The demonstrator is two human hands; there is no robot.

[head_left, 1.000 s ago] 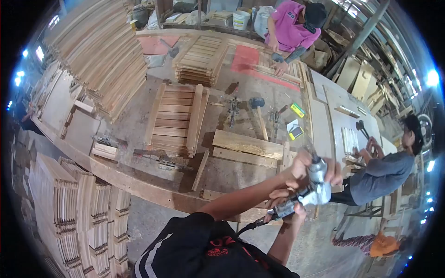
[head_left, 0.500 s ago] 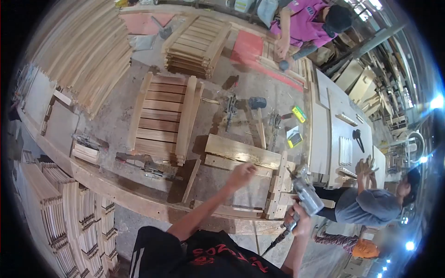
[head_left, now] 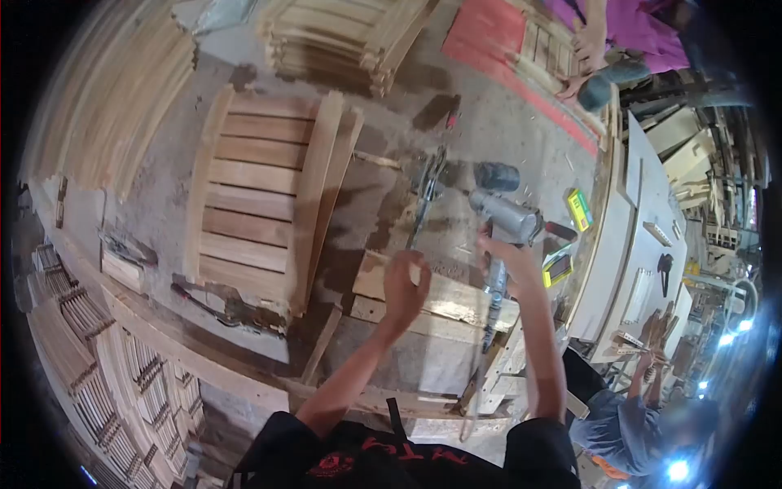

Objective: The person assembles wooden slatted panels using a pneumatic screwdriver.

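My right hand (head_left: 509, 265) grips the handle of a grey air drill (head_left: 507, 217) held over the table beyond the boards. A hose (head_left: 476, 383) hangs below its handle. My left hand (head_left: 405, 285) is closed, with thumb and forefinger curled together, above a wooden board (head_left: 444, 295); anything pinched in it is too small to make out. Just beyond those fingertips lies a metal locking clamp (head_left: 428, 191). The black head of a mallet (head_left: 497, 176) shows behind the drill, its handle mostly hidden.
A slatted wooden panel (head_left: 252, 191) lies to the left, with more stacked panels (head_left: 326, 41) behind it. Yellow-green boxes (head_left: 579, 210) sit at right. Another clamp (head_left: 236, 310) lies near the front edge. One co-worker (head_left: 590, 37) works across the table, another (head_left: 619, 424) at right.
My right hand has carried the drill forward from the table's near edge to beside the mallet. My left hand has moved slightly forward and left. The view has shifted closer over the table.
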